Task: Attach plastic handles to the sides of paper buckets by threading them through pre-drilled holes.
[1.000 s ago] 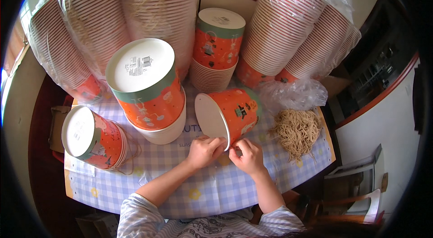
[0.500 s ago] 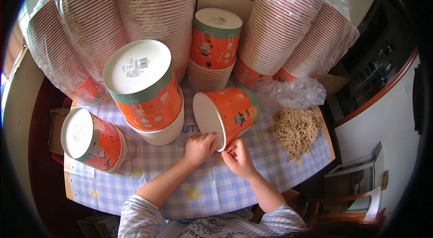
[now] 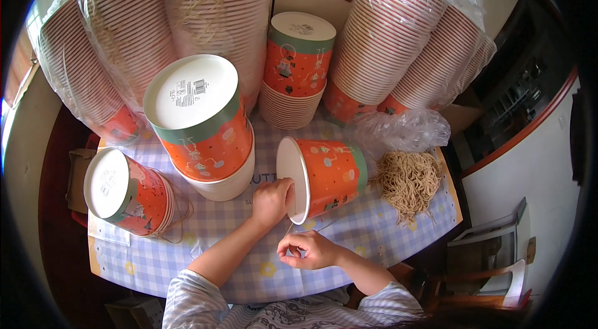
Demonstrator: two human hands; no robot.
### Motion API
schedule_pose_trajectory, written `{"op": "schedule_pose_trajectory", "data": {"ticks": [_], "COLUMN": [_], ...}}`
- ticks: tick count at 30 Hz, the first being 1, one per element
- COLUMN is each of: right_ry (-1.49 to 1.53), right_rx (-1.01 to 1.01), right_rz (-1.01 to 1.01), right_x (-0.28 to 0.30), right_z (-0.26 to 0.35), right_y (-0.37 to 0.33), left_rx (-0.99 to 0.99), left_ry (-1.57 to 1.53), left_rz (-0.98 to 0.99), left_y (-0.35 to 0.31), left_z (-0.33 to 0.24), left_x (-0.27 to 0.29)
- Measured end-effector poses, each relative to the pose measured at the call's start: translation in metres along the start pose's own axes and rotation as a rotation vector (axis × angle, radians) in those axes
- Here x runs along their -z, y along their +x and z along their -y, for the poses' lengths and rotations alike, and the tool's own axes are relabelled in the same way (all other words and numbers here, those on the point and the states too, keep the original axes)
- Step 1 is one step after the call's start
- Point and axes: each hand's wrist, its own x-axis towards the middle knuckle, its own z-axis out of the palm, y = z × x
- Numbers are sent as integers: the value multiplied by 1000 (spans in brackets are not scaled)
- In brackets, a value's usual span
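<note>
An orange paper bucket [image 3: 330, 173] with a green band lies on its side mid-table, its white mouth facing left. My left hand [image 3: 272, 202] is closed at the mouth, fingers curled just inside the rim; the fingertips and whatever they hold are hidden. My right hand [image 3: 308, 249] is below the rim, thumb and fingers curled into a pinch. A thin string [image 3: 289, 228] runs between the rim and this hand, and seems to be held in it. To the right of the bucket lies a heap of beige strings [image 3: 409, 184].
Upside-down bucket stacks stand at centre left [image 3: 202, 136] and at the back [image 3: 296, 70]. A smaller stack [image 3: 134, 195] with a trailing string leans at far left. Tall bagged stacks [image 3: 218, 17] line the back, with crumpled plastic [image 3: 405, 131] by the strings. A checked cloth [image 3: 230, 260] covers the table.
The bucket has shifted right and turned, its mouth now more to the left. My right hand has dropped from the rim toward me; my left hand has moved slightly up into the mouth.
</note>
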Motion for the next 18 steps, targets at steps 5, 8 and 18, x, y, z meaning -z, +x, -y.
{"op": "schedule_pose_trajectory", "data": {"ticks": [5, 8, 18], "right_ry": [-345, -366, -895], "right_rx": [285, 179, 54], "right_rz": [-431, -687, -966], "right_x": [5, 9, 27], "right_z": [-10, -15, -24], "right_y": [2, 1, 10], "left_rx": [54, 207, 125], "left_ry": [-51, -188, -306], "left_rz": [-15, 19, 58], "left_y": [2, 0, -4], "left_z": [-5, -1, -5], "left_x": [3, 1, 1]}}
